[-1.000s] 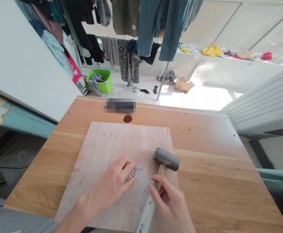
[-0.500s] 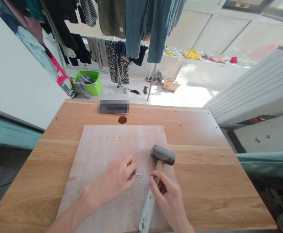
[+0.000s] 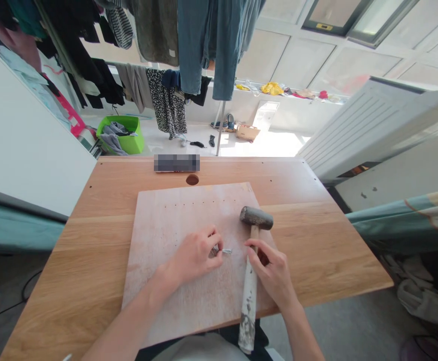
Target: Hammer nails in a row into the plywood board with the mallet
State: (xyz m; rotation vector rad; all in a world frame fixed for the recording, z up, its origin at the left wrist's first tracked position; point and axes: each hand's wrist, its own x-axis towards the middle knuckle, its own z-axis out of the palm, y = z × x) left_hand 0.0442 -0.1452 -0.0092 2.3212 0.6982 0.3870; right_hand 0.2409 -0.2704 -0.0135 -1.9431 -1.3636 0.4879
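Note:
A pale wooden board [image 3: 155, 301] lies on the wooden table, with a row of small dark dots near its far edge. Over the board's middle, my left hand [image 3: 200, 253] is closed around a few silver nails [image 3: 225, 251], whose ends stick out to the right past the fingertips. A mallet [image 3: 256, 218] with a dark head lies along the board's right side; its worn white-painted handle overhangs the near edge. Across that handle is my right hand [image 3: 269, 265], thumb and forefinger curled close together; whatever they pinch is too small to make out.
The wooden table [image 3: 327, 250] has a round hole near its far edge, with a blurred dark box [image 3: 177, 163] beside it. Beyond stand a green basket [image 3: 132, 143] of clothes and hanging laundry [image 3: 222, 55]. A white panelled piece [image 3: 354, 120] stands at right.
The view has shifted, so more of the table's near edge and the floor shows. Both hands keep nearly the same pose over the board, and the mallet lies as before.

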